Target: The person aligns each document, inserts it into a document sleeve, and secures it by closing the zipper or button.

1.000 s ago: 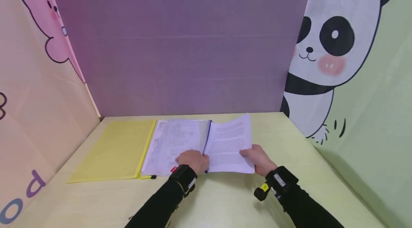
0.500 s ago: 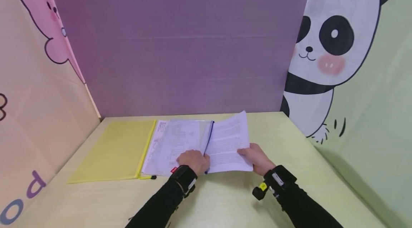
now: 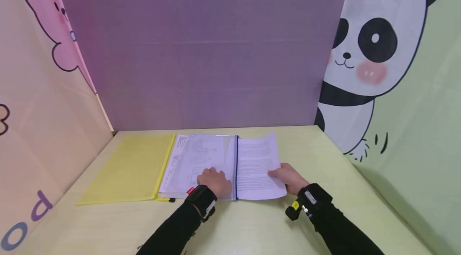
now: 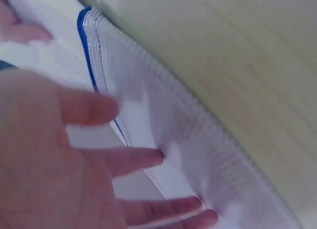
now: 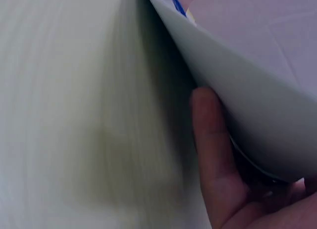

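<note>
While the right hand [image 3: 289,177] is pinching the outer edge of the papers [image 3: 257,167], thumb on top and fingers underneath, the left hand [image 3: 214,182] is resting on the clear pouch [image 3: 205,151], its fingers reaching out straight and apart. Printed text is covering the papers, which are lying right of the pouch, meeting its blue edge [image 3: 236,167]; I can't tell how far inside they are going. Near the right hand they are curving up off the desk [image 3: 252,227]. A red tag [image 3: 191,190] is showing just beside the left wrist. Left of the pouch, a yellow folder [image 3: 126,169] is lying flat, its near side touching the pouch. Behind the desk, a purple backdrop [image 3: 201,47] is hanging.
</note>
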A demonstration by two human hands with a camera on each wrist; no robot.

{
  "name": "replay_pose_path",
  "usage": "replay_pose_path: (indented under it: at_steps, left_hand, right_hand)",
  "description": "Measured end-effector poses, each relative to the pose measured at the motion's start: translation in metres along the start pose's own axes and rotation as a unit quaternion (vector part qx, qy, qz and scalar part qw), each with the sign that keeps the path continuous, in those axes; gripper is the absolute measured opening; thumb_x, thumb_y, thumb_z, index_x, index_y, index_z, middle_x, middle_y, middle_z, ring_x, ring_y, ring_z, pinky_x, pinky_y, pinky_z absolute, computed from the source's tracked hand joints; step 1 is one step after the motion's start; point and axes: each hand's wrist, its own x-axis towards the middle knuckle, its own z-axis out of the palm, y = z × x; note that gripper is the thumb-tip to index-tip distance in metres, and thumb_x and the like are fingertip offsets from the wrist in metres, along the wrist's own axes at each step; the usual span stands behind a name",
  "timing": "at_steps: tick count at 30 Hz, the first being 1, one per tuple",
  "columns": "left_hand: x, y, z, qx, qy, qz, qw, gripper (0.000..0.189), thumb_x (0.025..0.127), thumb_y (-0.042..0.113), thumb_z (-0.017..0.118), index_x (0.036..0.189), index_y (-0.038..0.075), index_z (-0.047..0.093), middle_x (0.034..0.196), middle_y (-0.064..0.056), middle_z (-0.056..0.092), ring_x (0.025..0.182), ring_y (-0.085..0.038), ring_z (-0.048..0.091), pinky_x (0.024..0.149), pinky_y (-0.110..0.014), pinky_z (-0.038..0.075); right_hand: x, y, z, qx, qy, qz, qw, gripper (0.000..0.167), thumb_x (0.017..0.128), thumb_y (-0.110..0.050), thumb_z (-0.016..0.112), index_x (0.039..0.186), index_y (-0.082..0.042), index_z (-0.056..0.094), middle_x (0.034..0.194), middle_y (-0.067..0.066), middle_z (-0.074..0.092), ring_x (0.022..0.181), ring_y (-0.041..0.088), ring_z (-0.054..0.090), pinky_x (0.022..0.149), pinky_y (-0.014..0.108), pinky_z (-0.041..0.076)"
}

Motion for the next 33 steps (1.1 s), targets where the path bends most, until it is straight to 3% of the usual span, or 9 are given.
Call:
replay_pose_path:
  at_steps: [5, 8, 14, 18, 23, 33]
  left_hand:
    - [0.007, -0.017, 0.001, -0.016, -0.056, 0.063, 0.9963, 0.067, 0.093, 0.053, 0.064, 0.142, 0.009, 0.057, 0.146, -0.019, 0.049, 0.137, -0.04, 0.042, 0.106, -0.064, 0.039]
    - [0.013, -0.026, 0.004, -0.032, -0.08, 0.091, 0.9921, 0.077, 0.089, 0.058, 0.068, 0.149, 0.014, 0.051, 0.157, -0.015, 0.041, 0.144, -0.04, 0.035, 0.112, -0.065, 0.033]
    - [0.018, -0.035, 0.007, -0.039, -0.105, 0.109, 0.9878, 0.076, 0.087, 0.058, 0.073, 0.151, 0.025, 0.051, 0.151, -0.012, 0.047, 0.132, -0.036, 0.047, 0.108, -0.061, 0.039]
    - [0.014, -0.034, 0.004, -0.037, -0.1, 0.107, 0.9885, 0.074, 0.086, 0.058, 0.074, 0.15, 0.025, 0.053, 0.15, -0.013, 0.048, 0.131, -0.037, 0.047, 0.106, -0.061, 0.041]
    - [0.008, -0.033, 0.0, -0.042, -0.094, 0.115, 0.988, 0.072, 0.088, 0.056, 0.073, 0.149, 0.023, 0.054, 0.153, -0.015, 0.046, 0.137, -0.041, 0.044, 0.109, -0.06, 0.038]
    - [0.0, -0.031, -0.007, -0.025, -0.078, 0.13, 0.9881, 0.07, 0.09, 0.056, 0.07, 0.15, 0.023, 0.053, 0.153, -0.017, 0.046, 0.137, -0.042, 0.045, 0.108, -0.058, 0.04]
  right_hand:
    - [0.007, 0.005, -0.012, -0.018, -0.029, 0.0, 0.9994, 0.036, 0.098, -0.002, 0.058, 0.131, 0.014, 0.054, 0.104, 0.017, 0.073, 0.089, 0.026, 0.072, 0.077, 0.038, 0.059]
    - [0.01, 0.007, -0.018, -0.029, -0.049, 0.004, 0.9984, 0.036, 0.099, -0.005, 0.061, 0.13, 0.013, 0.055, 0.104, 0.015, 0.074, 0.09, 0.025, 0.072, 0.078, 0.038, 0.059]
    - [0.011, 0.007, -0.031, -0.068, -0.048, 0.032, 0.996, 0.028, 0.099, -0.007, 0.063, 0.12, 0.012, 0.061, 0.1, 0.013, 0.073, 0.087, 0.024, 0.07, 0.077, 0.038, 0.059]
    - [0.012, 0.006, -0.04, -0.089, -0.019, 0.051, 0.9946, 0.023, 0.096, -0.002, 0.062, 0.113, 0.013, 0.058, 0.093, 0.014, 0.072, 0.08, 0.023, 0.068, 0.072, 0.037, 0.059]
    - [0.016, 0.005, -0.048, -0.104, 0.004, 0.056, 0.993, 0.03, 0.096, 0.001, 0.062, 0.12, 0.014, 0.048, 0.097, 0.019, 0.07, 0.078, 0.023, 0.068, 0.068, 0.035, 0.059]
    - [0.015, -0.003, -0.043, -0.139, 0.002, 0.049, 0.9891, 0.027, 0.095, 0.005, 0.061, 0.117, 0.016, 0.049, 0.095, 0.02, 0.068, 0.077, 0.023, 0.067, 0.07, 0.037, 0.058]
